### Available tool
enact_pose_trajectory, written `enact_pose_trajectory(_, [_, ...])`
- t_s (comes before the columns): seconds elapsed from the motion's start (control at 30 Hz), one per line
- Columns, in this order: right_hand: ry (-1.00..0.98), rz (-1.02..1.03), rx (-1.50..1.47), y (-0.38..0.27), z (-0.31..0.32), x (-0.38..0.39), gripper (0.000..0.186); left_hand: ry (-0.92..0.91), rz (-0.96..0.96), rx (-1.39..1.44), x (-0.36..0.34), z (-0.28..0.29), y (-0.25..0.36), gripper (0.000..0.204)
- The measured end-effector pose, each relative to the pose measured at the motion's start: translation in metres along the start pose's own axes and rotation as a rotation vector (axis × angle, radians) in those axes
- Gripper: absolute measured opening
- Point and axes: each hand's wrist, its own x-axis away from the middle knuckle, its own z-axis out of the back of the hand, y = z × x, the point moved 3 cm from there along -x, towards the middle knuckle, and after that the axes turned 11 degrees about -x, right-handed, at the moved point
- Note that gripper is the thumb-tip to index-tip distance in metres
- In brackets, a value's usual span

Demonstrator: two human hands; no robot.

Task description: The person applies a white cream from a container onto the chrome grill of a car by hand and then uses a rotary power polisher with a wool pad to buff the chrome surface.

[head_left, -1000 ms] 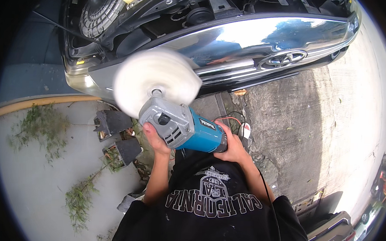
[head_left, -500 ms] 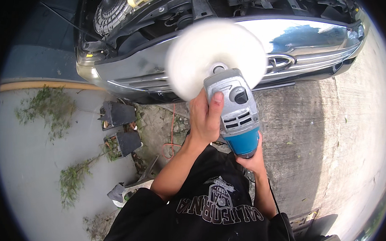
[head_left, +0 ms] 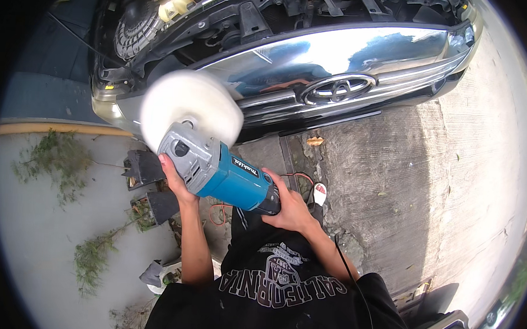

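A glossy car front [head_left: 362, 48] spans the top. Just below, a blue-and-grey polisher [head_left: 230, 178] slants toward it, its white pad [head_left: 187, 99] (blurred, contact unclear) overlapping the car's left part in view. The left hand [head_left: 177, 181] grips the grey head [head_left: 198, 160], the right hand [head_left: 290, 208] the black rear end [head_left: 269, 201].

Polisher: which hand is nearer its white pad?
The left hand, at the grey head; the right hand grips the black rear end, farther from the pad.
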Motion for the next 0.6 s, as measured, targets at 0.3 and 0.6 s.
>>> enact_pose_trajectory(0.3, [0.413,-0.051,-0.430,-0.022,0.051,0.077,0.097,-0.211,-0.671,-0.896,0.069,-0.148,0.153,0.049])
enact_pose_trajectory(0.6, [0.418,0.050,-0.323,-0.024,0.052,0.074,0.093,-1.791,-0.984,0.099,0.312,-0.236,0.159,0.028])
